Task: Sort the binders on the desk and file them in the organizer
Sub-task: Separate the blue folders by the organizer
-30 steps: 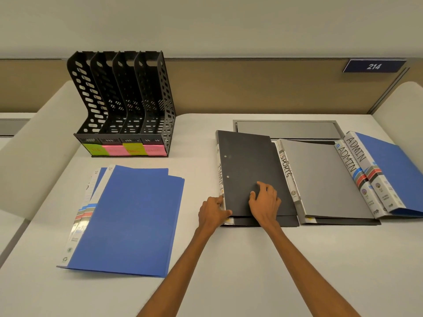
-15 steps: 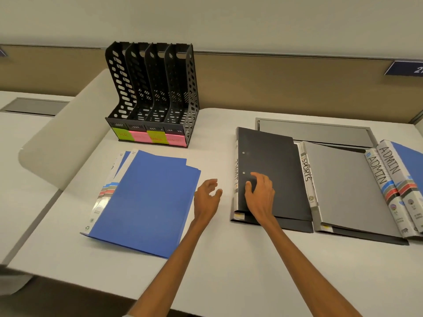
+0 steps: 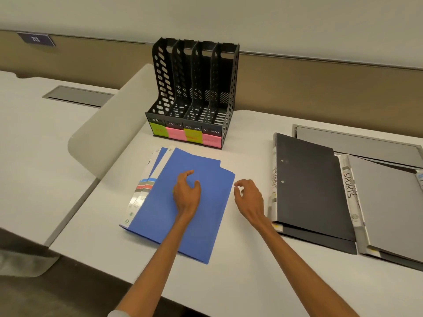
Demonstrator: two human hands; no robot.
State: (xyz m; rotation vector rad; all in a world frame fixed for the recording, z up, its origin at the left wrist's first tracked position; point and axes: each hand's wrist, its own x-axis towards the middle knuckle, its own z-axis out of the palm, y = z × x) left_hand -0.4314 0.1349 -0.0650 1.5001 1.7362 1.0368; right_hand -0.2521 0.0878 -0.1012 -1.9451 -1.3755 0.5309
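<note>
A stack of blue binders (image 3: 160, 216) lies flat on the white desk (image 3: 251, 282) in front of the black organizer (image 3: 194, 92), which has several upright slots and green and pink labels along its base. My left hand (image 3: 186, 193) hovers over the top blue cover with loosely curled fingers, holding nothing. My right hand (image 3: 248, 199) floats just off the stack's right edge, fingers loosely curled and empty. To the right lie the black binders (image 3: 309, 191) and a grey binder (image 3: 389, 207) with "SPORTS" on its spine.
A curved grey divider panel (image 3: 109, 133) stands left of the organizer, with a neighbouring desk beyond it. A grey cable hatch (image 3: 357, 140) is set into the desk behind the black binders. A beige partition wall runs along the back.
Both hands left the black binders and moved left to the blue stack; the left hand now hovers over the blue cover. The view has swung left, cutting off the binders at far right.
</note>
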